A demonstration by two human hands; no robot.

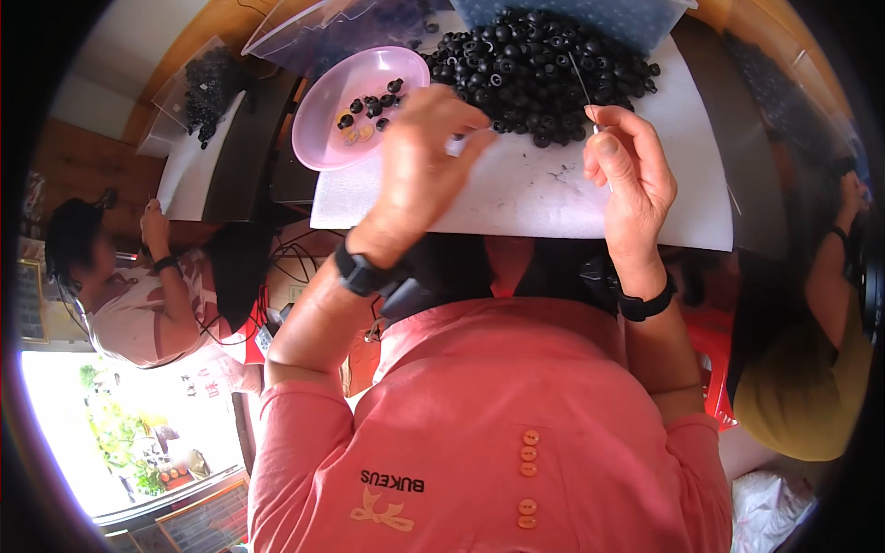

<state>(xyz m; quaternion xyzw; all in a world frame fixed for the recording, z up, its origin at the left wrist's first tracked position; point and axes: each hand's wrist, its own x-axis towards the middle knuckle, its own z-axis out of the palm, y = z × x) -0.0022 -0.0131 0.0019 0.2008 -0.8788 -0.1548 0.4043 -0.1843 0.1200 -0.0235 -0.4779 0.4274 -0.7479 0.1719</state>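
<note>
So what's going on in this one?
A person in a pink top works at a white sheet heaped with small black beads. The right hand pinches a thin wire that runs up into the heap. The left hand hovers beside a pink dish holding a few beads. Other people sit on either side.

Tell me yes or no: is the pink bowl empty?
No: the pink bowl holds several small black parts and a few pale ones, beside the left hand.

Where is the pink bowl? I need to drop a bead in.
In the head view, the pink bowl sits upper left, beside the bead pile, just past the left hand.
</note>
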